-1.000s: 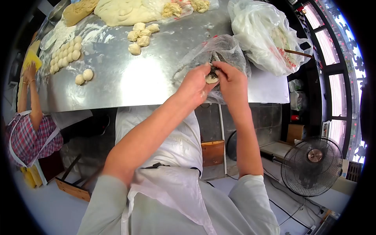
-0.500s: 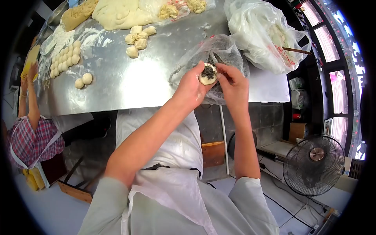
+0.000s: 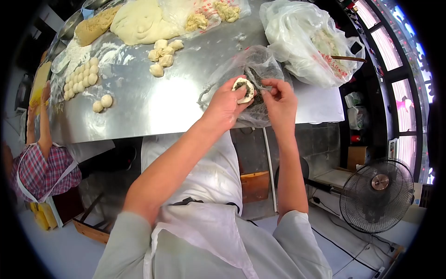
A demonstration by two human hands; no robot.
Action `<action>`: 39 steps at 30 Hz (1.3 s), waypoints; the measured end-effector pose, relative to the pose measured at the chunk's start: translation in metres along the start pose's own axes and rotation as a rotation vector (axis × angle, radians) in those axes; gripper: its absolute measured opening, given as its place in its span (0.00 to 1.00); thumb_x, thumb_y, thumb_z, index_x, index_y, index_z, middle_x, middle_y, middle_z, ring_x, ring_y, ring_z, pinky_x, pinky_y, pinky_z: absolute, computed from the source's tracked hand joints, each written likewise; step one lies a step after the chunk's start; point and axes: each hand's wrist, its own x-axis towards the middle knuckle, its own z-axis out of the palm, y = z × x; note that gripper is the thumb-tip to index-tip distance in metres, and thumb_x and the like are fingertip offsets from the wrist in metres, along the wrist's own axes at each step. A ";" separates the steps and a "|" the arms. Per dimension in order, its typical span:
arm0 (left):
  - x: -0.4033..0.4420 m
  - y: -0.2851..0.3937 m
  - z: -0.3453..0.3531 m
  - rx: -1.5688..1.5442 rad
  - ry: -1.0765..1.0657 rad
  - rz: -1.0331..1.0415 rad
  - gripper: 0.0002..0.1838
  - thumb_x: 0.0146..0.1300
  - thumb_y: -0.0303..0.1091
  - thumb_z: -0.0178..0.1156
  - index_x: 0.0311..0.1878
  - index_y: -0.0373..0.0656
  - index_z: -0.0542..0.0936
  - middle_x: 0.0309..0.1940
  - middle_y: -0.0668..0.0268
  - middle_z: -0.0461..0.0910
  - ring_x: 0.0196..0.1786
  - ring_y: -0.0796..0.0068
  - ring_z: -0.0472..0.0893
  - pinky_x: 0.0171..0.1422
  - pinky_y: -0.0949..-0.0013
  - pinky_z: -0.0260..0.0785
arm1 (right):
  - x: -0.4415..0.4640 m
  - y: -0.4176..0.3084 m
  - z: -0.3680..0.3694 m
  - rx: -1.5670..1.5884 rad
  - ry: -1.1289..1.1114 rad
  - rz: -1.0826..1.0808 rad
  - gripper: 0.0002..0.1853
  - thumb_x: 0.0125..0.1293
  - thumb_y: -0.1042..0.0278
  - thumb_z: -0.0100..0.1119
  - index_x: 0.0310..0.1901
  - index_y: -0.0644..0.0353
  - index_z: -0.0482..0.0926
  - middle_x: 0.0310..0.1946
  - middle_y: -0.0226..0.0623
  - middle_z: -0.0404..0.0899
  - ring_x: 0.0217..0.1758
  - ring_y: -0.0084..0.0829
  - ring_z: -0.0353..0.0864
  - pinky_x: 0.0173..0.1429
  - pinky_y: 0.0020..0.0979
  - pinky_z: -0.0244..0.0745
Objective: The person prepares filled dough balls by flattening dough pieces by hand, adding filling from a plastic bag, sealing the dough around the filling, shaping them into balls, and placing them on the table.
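Right hand [image 3: 278, 95] shifts away from the filled dough round [image 3: 249, 89]

Above the clear plastic bag [image 3: 272, 69] near the counter's [image 3: 125, 79] front edge, the left hand [image 3: 222, 103] grips the filled dough round, its thumb now pressed into the dark filling. Just beside it, the other hand's fingers curl toward the thumb; whether they pinch anything, I cannot tell. Two dough balls [image 3: 102, 103] sit well apart, to the left.
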 end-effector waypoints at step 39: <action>-0.005 0.029 0.012 0.284 -0.021 -0.187 0.16 0.81 0.41 0.57 0.58 0.36 0.78 0.51 0.60 0.83 0.50 0.67 0.86 0.58 0.61 0.80 | 0.001 0.001 0.021 0.116 -0.324 -0.118 0.34 0.66 0.71 0.72 0.71 0.62 0.66 0.55 0.50 0.81 0.52 0.46 0.86 0.56 0.40 0.81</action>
